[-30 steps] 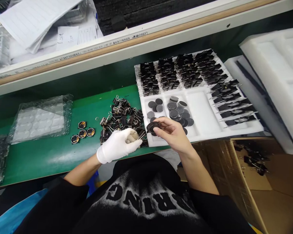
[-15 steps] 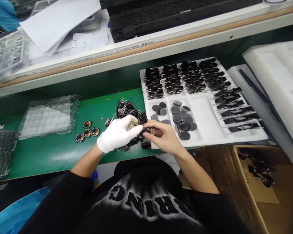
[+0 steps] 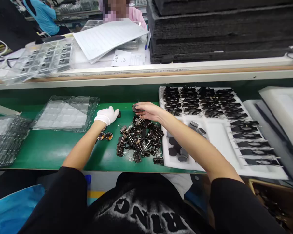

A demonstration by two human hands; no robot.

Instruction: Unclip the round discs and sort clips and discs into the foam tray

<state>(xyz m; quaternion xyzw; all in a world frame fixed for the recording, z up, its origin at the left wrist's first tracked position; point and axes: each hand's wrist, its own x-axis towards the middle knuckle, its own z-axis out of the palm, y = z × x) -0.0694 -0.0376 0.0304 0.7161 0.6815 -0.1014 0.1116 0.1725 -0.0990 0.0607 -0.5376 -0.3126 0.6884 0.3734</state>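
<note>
My left hand, in a white glove, is above the green bench near the round pieces. Its fingers are curled in, and a small black piece shows at the fingertips; what they hold is mostly hidden. Bare, my right hand reaches past the far side of the clip pile. Its fingers grip a dark round disc with a shiny rim. Black binder clips with wire handles lie heaped between my arms. Several round pieces with orange patterns sit below my left hand, partly covered by it.
A white foam tray holds rows of clips and loose grey discs, partly behind my right forearm. Clear plastic trays lie left. Beyond the ledge are papers, black foam sheets and other people.
My hands have separated: the left moved left and away, the right moved forward with the disc. The clip pile is now uncovered. The view has tilted up, bringing other people into sight.
</note>
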